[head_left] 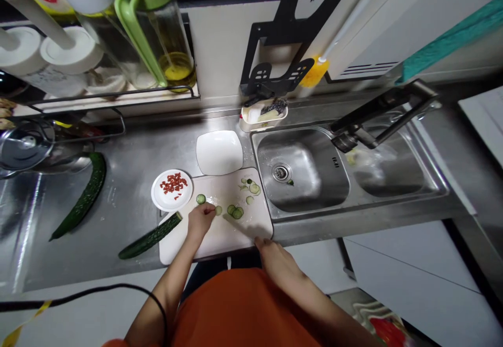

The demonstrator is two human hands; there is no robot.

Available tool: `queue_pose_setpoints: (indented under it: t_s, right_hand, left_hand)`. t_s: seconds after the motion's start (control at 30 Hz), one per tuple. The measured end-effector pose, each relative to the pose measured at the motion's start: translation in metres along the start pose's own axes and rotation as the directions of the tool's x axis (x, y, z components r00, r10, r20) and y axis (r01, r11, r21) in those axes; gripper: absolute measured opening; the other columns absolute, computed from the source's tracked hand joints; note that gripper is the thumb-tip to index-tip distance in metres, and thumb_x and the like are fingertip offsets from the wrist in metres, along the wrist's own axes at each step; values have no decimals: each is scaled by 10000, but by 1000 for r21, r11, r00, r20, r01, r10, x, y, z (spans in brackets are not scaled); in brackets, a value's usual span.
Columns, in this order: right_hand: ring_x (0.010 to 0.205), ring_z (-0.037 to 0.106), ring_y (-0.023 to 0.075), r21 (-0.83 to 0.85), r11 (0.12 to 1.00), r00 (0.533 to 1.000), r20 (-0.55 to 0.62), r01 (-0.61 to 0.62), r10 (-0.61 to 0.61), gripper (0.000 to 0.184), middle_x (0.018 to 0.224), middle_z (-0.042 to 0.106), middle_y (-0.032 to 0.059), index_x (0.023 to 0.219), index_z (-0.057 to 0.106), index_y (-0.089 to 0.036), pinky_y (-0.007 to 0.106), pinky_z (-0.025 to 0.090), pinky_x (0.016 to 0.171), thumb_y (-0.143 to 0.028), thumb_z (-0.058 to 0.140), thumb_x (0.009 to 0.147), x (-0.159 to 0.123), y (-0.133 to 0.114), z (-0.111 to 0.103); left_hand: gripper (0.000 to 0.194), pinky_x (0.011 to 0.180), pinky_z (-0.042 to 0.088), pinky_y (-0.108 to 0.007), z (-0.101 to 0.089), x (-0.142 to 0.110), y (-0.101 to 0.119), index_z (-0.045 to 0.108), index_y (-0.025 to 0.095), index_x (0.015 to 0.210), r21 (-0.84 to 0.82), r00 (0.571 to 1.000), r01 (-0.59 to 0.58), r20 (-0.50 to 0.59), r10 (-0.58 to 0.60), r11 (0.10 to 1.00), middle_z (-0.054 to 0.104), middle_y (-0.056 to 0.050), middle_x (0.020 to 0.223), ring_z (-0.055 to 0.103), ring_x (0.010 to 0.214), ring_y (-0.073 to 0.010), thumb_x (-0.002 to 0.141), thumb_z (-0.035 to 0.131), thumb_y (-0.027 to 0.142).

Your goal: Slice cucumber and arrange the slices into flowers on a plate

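Over the white cutting board (236, 245), my left hand (199, 222) pinches a thin cucumber slice (218, 210) between its fingertips. My right hand (274, 257) is closed around a knife (244, 229) at the board's front right; its pale blade points left toward the slice, and the handle is mostly hidden. Between the hands and just beyond the blade lie a few overlapping cucumber slices (236, 212). More pieces and end bits (253, 187) rest near the far right corner. One short round (200, 198) sits beyond my left hand. A cut cucumber (151, 238) leans across the board's left edge.
A plate of chopped red pieces (156, 194) and a white square dish (220, 153) stand beyond the board. A whole cucumber (87, 200) lies left. To the right is a double steel sink (306, 179) with a dark faucet (377, 121). A black cable (102, 288) crosses front left.
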State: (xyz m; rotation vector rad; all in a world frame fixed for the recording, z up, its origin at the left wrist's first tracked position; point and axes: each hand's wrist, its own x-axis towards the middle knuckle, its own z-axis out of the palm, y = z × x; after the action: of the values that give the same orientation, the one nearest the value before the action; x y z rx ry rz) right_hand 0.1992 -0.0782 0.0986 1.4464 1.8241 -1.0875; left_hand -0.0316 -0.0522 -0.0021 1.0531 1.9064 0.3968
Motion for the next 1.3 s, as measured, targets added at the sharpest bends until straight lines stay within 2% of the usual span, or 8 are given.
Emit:
queue_pose_setpoints:
  t_s: [0.13,0.37,0.93,1.3]
  right_hand:
    - [891,647,224,-28,999,998,-50,31,-32,488,1022,654,113,1149,539,-155,270,431,676,25,293,768,10,-7,7]
    - [885,650,224,-93,996,997,-81,12,-20,436,1023,648,140,1177,518,-142,262,441,666,-1,287,834,17,-27,6]
    - [868,655,237,-109,994,995,-97,9,-20,456,1007,651,143,1197,513,-138,267,452,637,1,274,833,18,-38,5]
    - [889,647,229,-83,996,998,-58,-19,14,423,1012,644,121,1147,527,-167,263,436,645,-17,273,845,23,-43,1]
  left_hand:
    - [144,702,425,-217,-2,-4,-7,698,212,788,-20,999,4,-40,-4,1000,704,14,764,628,726,-131,728,597,297]
    - [136,652,388,-207,-1,-8,-6,689,235,759,93,994,-11,-106,21,996,686,20,711,606,679,-121,750,568,297]
    - [155,666,399,-210,-3,-4,-9,704,219,739,70,995,-24,-92,31,997,695,10,717,620,692,-127,740,562,282]
    - [159,654,393,-210,-5,-6,-5,706,219,740,82,997,-19,-80,25,996,694,11,708,615,675,-127,745,556,272]
